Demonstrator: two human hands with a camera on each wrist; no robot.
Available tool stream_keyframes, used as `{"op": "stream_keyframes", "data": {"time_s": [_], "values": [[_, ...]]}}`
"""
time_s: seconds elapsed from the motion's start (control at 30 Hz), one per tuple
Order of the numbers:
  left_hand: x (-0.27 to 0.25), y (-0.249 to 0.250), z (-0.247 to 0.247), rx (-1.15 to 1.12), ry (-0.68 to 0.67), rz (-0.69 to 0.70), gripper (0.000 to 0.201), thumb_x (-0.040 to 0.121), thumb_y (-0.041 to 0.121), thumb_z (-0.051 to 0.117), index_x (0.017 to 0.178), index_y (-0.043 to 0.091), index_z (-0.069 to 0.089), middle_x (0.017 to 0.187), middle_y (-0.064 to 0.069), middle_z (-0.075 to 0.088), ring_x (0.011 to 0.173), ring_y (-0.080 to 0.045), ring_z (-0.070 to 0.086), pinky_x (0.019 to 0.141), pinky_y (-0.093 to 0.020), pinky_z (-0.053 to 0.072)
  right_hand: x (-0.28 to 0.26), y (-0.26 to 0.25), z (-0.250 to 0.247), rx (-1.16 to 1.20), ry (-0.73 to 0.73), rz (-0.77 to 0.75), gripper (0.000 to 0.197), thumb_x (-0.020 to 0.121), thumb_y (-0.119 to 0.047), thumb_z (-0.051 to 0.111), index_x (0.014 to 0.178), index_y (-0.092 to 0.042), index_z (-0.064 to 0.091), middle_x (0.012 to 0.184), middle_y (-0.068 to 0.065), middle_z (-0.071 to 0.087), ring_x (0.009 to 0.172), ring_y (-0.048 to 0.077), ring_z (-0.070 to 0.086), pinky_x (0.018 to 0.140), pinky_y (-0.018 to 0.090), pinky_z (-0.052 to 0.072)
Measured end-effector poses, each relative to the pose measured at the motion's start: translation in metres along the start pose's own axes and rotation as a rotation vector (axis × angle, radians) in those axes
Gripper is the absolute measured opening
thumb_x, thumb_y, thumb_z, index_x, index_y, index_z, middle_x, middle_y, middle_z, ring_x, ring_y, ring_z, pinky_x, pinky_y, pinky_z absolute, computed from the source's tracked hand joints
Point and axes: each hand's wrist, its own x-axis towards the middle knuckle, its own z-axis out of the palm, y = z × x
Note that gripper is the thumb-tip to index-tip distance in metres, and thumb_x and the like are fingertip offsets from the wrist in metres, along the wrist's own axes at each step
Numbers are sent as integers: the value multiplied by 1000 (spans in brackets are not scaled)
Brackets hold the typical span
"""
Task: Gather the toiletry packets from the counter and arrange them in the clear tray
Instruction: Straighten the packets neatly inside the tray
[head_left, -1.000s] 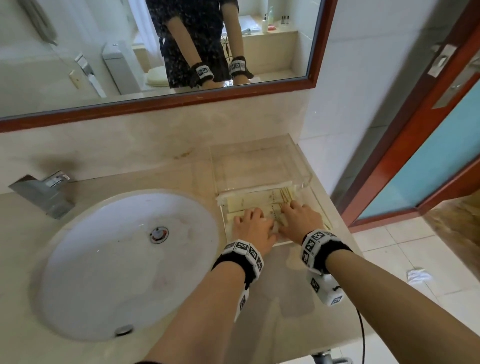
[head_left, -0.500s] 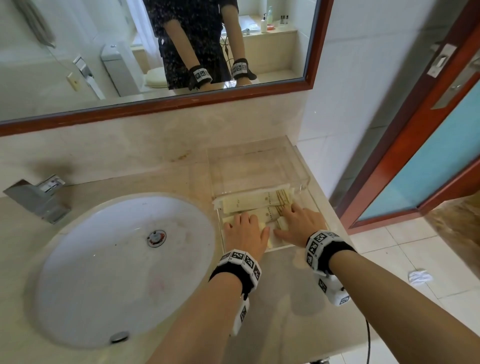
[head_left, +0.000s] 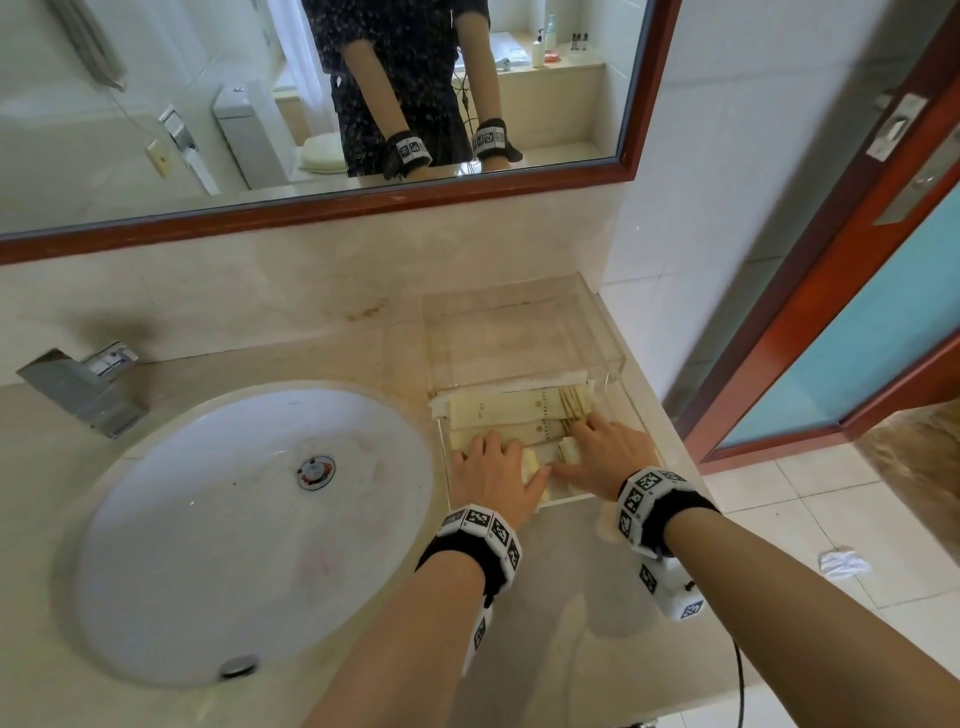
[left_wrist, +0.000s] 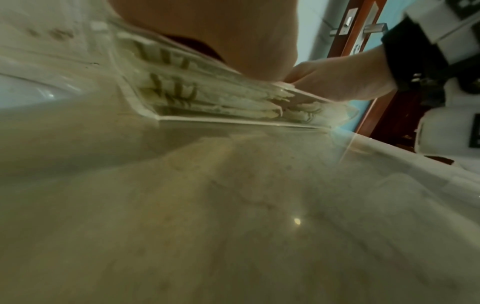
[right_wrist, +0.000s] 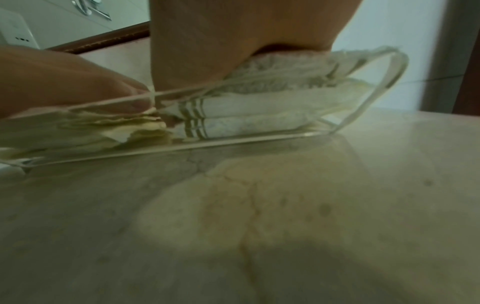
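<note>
On the desk (head_left: 322, 691), far left, a chrome tap (head_left: 85, 387) stands behind the round white sink (head_left: 249, 525). Just right of the sink sits the clear tray (head_left: 597, 358), with the cream packets (head_left: 511, 408) lying flat in its near half. The left hand (head_left: 493, 478) rests on them with its grip spread, fingers fairly straight. The right hand (head_left: 605, 457), touching it, presses the packets likewise, its grip spread too.
</note>
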Motion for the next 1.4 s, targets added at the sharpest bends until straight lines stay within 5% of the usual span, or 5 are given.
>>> {"op": "stream_keyframes", "data": {"time_s": [0.17, 0.53, 0.97, 1.2, 1.4], "values": [[2, 0, 1, -22, -4, -37, 53, 94, 58, 33, 121, 16, 52, 125, -2, 55, 117, -22, 48, 95, -38, 36, -4, 0, 4, -60, 68, -20, 88, 64, -78, 2, 98, -18, 57, 107, 0, 56, 95, 21, 52, 78, 34, 45], [4, 2, 8, -77, 15, -7, 43, 95, 50, 36, 118, 20, 56, 121, 0, 57, 112, -22, 51, 88, -39, 40, -9, 0, 3, 45, 74, -57, 53, 76, -56, -8, 83, -26, 35, 87, -11, 37, 81, 12, 33, 77, 27, 22], [11, -6, -4, -151, 69, 93, 91, 74, 53, -13, 115, 20, 61, 118, 2, 63, 112, -18, 54, 94, -36, 36, 0, -6, -13, 88, 152, -115, 76, 79, -51, -2, 94, -28, 69, 101, -12, 69, 97, 13, 55, 79, 31, 27], [10, -9, -8, -91, 30, 110, 83, 82, 51, -9, 106, 20, 64, 109, 2, 69, 104, -19, 60, 94, -36, 36, 6, -11, -21, 22, 159, -173, 69, 82, -46, 5, 89, -22, 70, 100, -9, 70, 94, 15, 60, 74, 28, 22], [12, -13, -14, -60, -5, 103, 49, 102, 41, 23, 104, 19, 66, 105, 0, 70, 99, -21, 61, 93, -37, 37, 12, -23, -28, 37, 76, -251, 43, 99, -33, 36, 86, -9, 70, 90, 5, 72, 81, 23, 64, 77, 33, 48]]}}
